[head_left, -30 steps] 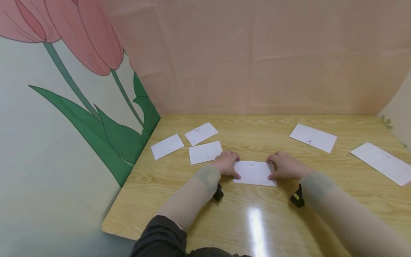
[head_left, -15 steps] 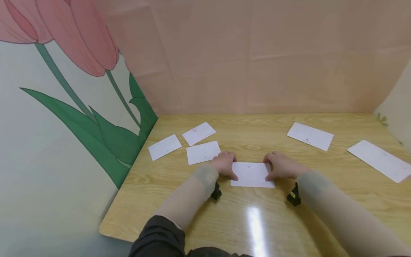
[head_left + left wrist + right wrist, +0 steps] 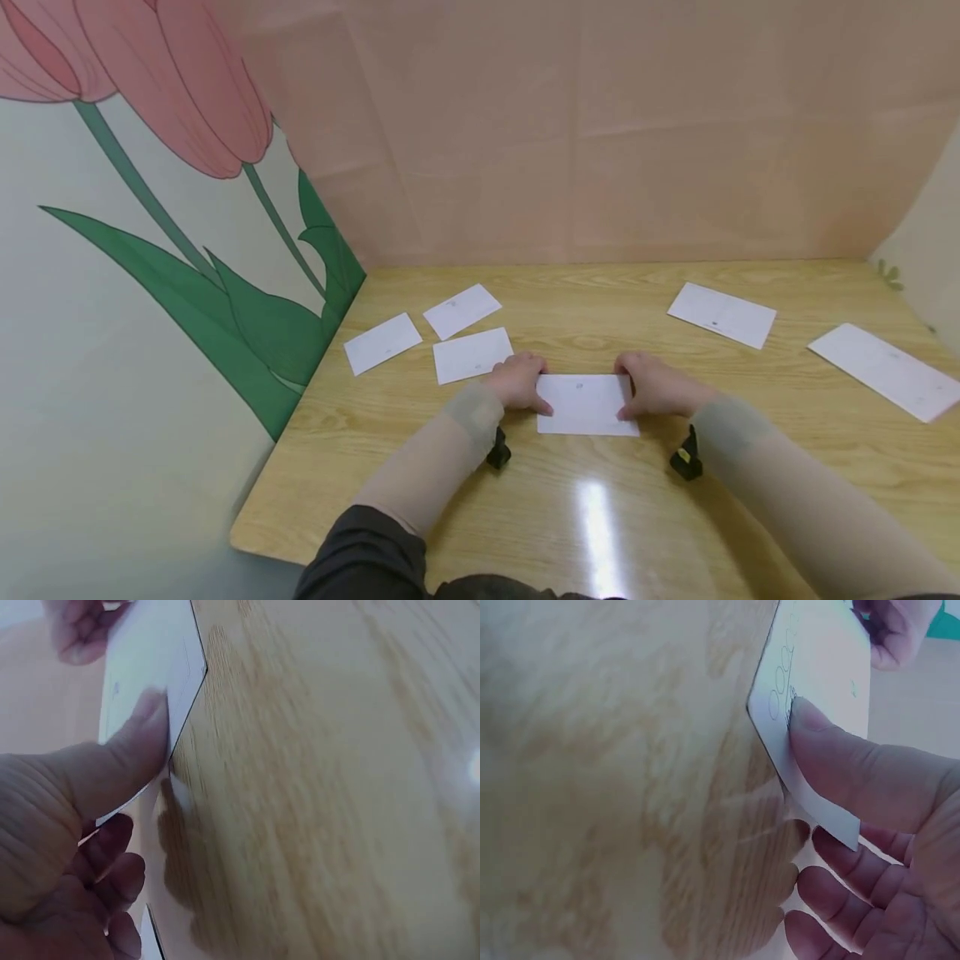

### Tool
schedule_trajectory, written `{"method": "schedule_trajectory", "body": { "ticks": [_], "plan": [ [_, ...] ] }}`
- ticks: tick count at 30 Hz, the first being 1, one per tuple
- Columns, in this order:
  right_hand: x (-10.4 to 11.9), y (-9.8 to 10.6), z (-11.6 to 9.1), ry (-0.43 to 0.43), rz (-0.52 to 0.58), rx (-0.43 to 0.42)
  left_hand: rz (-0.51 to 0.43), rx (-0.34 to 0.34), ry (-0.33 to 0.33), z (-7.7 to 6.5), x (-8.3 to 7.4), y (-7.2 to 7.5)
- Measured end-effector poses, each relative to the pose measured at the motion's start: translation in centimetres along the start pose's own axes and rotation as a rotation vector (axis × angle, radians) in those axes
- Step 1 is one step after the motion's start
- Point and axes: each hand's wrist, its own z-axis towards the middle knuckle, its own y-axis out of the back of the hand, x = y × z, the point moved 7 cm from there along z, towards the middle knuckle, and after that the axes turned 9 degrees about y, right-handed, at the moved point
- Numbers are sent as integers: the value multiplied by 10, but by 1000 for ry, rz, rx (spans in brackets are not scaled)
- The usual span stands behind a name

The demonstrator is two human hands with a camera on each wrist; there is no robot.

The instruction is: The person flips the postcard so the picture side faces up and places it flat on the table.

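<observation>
A white rectangular paper card (image 3: 588,408) with a small printed mark lies between both hands, low over the table. My left hand (image 3: 517,382) pinches its left end, thumb on top and fingers beneath, as the left wrist view shows. At the opposite end my right hand (image 3: 660,387) pinches the card the same way. In the right wrist view, the card (image 3: 832,667) shows a row of printed circles along its near edge, and its end bends at the thumb. Just behind the left hand lies another white card (image 3: 471,356), partly covered by that hand.
Two more white cards (image 3: 383,343) (image 3: 461,311) lie at the back left of the wooden table (image 3: 360,467). Another card (image 3: 722,314) is at the back right, with a longer one (image 3: 888,371) farther right. A pink backdrop (image 3: 480,150) stands behind the table.
The card is turned slightly, its near edge now more level in the head view. Both hands keep their pinch on its ends. The head view has shifted a little.
</observation>
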Motion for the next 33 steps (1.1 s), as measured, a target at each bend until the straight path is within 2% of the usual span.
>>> {"method": "schedule_trajectory", "body": {
  "ticks": [6,9,16,22,33],
  "plan": [
    [-2,0,-1,29,9,-25,-114,-8,2,-2,1,3],
    [-4,4,-2,18,18,-49,-128,-37,-4,-2,0,7],
    [0,20,-8,-8,43,-120,-205,-110,-17,-8,1,21],
    [12,36,-13,22,15,-187,-275,-157,-58,-14,0,36],
    [29,56,-21,75,-51,-272,-315,-223,-116,-27,-3,56]
  ]
}}
